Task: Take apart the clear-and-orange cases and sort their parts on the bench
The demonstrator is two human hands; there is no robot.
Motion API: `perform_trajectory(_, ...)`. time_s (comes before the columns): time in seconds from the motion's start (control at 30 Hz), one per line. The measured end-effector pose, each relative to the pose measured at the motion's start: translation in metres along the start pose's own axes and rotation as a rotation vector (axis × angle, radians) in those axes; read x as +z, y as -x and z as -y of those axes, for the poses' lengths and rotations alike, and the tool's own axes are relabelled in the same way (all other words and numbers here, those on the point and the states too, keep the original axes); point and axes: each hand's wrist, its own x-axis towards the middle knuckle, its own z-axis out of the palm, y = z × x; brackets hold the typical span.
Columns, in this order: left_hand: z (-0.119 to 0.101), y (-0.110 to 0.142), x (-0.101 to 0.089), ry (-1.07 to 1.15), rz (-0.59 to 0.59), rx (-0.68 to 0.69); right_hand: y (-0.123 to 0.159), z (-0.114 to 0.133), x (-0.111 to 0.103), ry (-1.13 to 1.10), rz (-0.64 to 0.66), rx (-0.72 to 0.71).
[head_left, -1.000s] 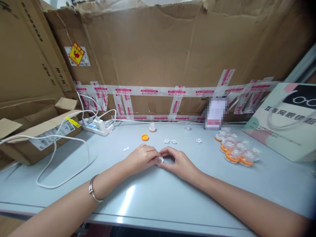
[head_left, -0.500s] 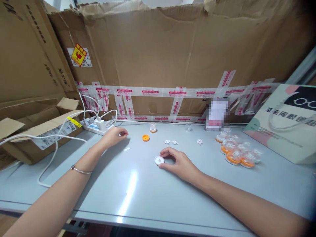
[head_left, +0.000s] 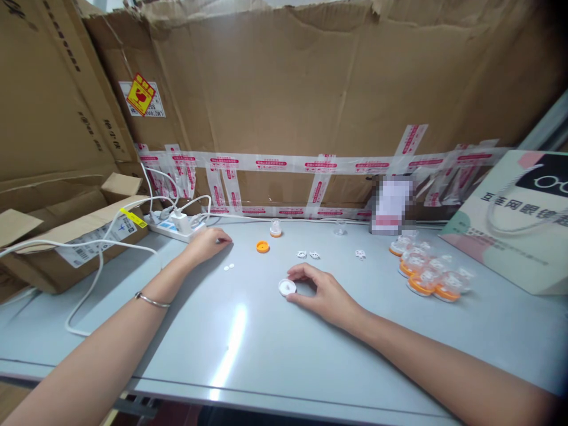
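Note:
On the tabletop, my right hand (head_left: 317, 290) holds a white round base (head_left: 287, 287) by its edge, between thumb and fingers. A small piece sits at the base's centre. My left hand (head_left: 212, 244) is close to the table beside the power strip, its fingers curled together; whatever they hold, if anything, is hidden. Two small white discs (head_left: 229, 267) lie below that hand. To its right is an orange ring-shaped base (head_left: 262, 247). Beyond my right hand lie two small white cut-out parts (head_left: 307, 255), and another white part (head_left: 360, 254) lies farther right.
A clear-domed piece with an orange base (head_left: 276, 228) and a clear dome (head_left: 340, 228) stand at the back. Several orange-based domed pieces (head_left: 426, 275) cluster at right, near a paper bag (head_left: 510, 236). At left are a power strip (head_left: 171, 229), white cables and an open carton (head_left: 80, 248).
The fingers of my left hand have lowered slightly and drawn together, closing the gap seen before. My right hand stays on the white base. The view has shifted slightly.

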Motion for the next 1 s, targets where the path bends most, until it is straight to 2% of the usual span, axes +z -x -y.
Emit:
perform_trajectory(0.27,-0.001,0.001,0.0,-0.043,-0.024,-0.008,0.0,0.001,0.0,0.006,0.009,0.012)
perform_trajectory(0.4,-0.011,0.001,-0.003,-0.006,-0.165,0.005,0.001,0.001,-0.001,0.001,0.006,0.013)
perform_trajectory(0.53,-0.037,0.005,-0.004,0.116,-0.275,0.147,0.0,0.0,-0.001,0.002,0.005,0.0)
perform_trajectory(0.7,-0.068,0.012,0.006,0.205,-0.188,0.298,-0.001,0.0,-0.001,0.009,0.015,-0.003)
perform_trajectory(0.83,-0.077,0.015,0.014,0.191,-0.144,0.342,-0.001,0.0,0.0,-0.007,0.017,-0.011)
perform_trajectory(1.0,-0.085,0.017,0.016,0.18,-0.145,0.403,-0.002,0.001,-0.003,-0.017,0.005,-0.026)
